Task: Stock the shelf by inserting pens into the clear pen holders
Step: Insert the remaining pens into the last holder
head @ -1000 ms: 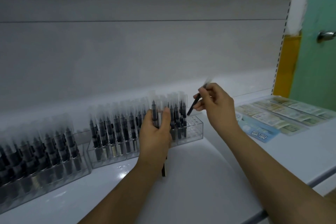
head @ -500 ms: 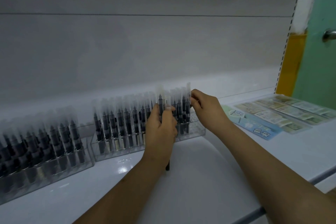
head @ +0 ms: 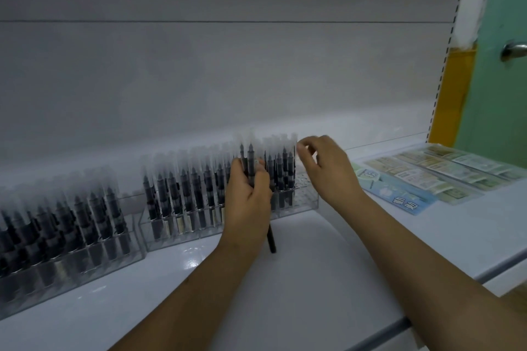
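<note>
My left hand (head: 248, 196) grips a small bundle of black pens (head: 250, 161) with frosted caps, held upright in front of the middle clear pen holder (head: 303, 202); one barrel end sticks out below the palm. That holder is full of pens except for a few empty slots at its right end. My right hand (head: 323, 169) hovers at that right end, fingers loosely curled and holding nothing, its fingertips close to the cap of the last standing pen (head: 291, 164). A second clear holder (head: 85, 253), full of pens, stands to the left.
The white shelf (head: 313, 279) has a white back panel behind the holders. Flat printed cards (head: 427, 177) lie on the shelf to the right. Beyond them stand a slotted upright with a yellow strip (head: 453, 100) and a green door with a metal handle (head: 513, 51).
My right hand carried a single pen to the right end of the middle holder, set it among the standing pens, and has let go and lifted slightly. The left hand keeps its bundle.
</note>
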Demonstrator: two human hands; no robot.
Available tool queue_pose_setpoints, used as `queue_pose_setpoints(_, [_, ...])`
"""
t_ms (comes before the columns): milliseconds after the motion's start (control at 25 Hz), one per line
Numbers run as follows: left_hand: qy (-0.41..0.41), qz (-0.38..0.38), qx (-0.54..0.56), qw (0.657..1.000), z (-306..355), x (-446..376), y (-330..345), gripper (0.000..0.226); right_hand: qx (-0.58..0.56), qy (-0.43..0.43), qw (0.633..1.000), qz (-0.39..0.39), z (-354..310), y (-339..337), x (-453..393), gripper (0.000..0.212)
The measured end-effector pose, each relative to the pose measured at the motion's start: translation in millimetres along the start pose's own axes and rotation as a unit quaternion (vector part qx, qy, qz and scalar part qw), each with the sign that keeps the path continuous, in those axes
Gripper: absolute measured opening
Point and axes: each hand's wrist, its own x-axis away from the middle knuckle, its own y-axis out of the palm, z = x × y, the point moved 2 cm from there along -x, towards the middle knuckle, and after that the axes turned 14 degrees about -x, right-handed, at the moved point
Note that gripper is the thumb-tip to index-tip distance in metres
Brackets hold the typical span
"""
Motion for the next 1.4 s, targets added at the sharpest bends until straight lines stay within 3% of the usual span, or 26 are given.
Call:
queue_pose_setpoints(80, [-0.016,-0.012,0.033,0.999,3,0,-1,0.015,-0.062,-0.041,0.995,0.068,-19,-11,10,0.035])
queue_pose_setpoints(160, [-0.036,-0.012,0.055,0.998,7,0,-2,0.015,-0.153,-0.025,0.987,-0.038,-40,-11,20,0.043])
queue_pose_setpoints(280, [-0.052,0.018,0.047,0.997,9,-3,-5,0.022,-0.244,0.098,0.929,-0.263,-57,-3,31,0.026])
queue_pose_setpoints(400, [-0.062,0.026,0.038,0.997,10,-4,-6,0.028,-0.241,0.128,0.905,-0.325,-56,0,32,0.017])
queue_pose_setpoints(560, [-0.017,0.012,-0.034,0.999,9,-6,-6,0.033,-0.215,0.119,0.916,-0.316,-53,0,33,0.013])
queue_pose_setpoints(680, [-0.017,0.001,-0.065,0.998,4,-6,-6,0.059,-0.242,0.117,0.925,-0.267,-54,-1,32,0.018])
queue_pose_setpoints(800, [-0.024,0.005,-0.013,1.0,4,-3,-6,0.027,-0.312,0.122,0.934,-0.122,-49,-14,22,0.018])
queue_pose_setpoints(920, [-0.037,-0.021,0.004,0.999,3,-2,-4,0.028,-0.293,0.094,0.95,0.044,-38,-33,12,0.01])
queue_pose_setpoints(1000, [-0.045,-0.032,0.008,0.998,2,0,-2,0.029,-0.205,0.067,0.973,0.087,-29,-35,10,0.008])
queue_pose_setpoints(1160, [-0.057,-0.036,0.03,0.997,0,1,0,0.03,-0.059,0.044,0.997,0.019,-14,-22,7,0.009])
queue_pose_setpoints(1400, [-0.048,-0.041,0.029,0.998,-2,3,-2,0.029,0.045,-0.012,0.988,-0.146,-1,-3,10,0.012])
